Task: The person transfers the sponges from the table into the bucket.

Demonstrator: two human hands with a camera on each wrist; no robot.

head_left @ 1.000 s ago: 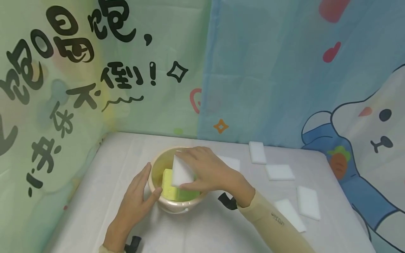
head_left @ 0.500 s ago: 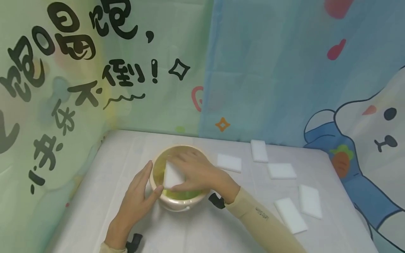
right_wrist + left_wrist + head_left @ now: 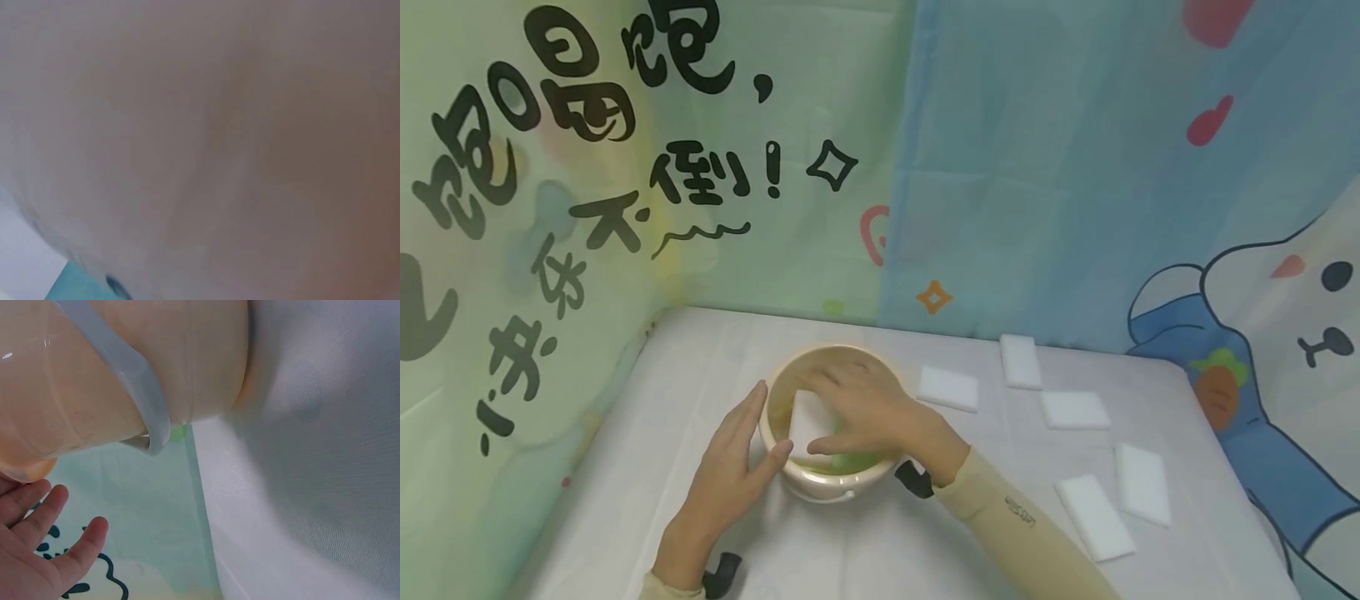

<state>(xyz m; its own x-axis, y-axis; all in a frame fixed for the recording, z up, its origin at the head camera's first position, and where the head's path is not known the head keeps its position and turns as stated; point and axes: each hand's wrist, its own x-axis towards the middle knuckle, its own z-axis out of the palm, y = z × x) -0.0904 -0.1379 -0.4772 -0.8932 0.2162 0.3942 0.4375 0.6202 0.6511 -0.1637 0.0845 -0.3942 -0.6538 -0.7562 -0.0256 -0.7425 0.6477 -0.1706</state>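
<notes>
The white sponge (image 3: pixel 807 421) sits inside the bucket (image 3: pixel 808 486), toward nine o'clock, beneath the right hand (image 3: pixel 876 408), which reaches in from four o'clock. Pressed crookedly, it could wedge against the wall; a bump from that wrist could shift the bucket — the left hand (image 3: pixel 726 471), at eight o'clock, seems only to touch the rim, fingers extended, clasping nothing. Whether the right fingers pinch the sponge I cannot tell. The green piece (image 3: pixel 853 461) is mostly covered — and the right wrist view is nearly all blur.
</notes>
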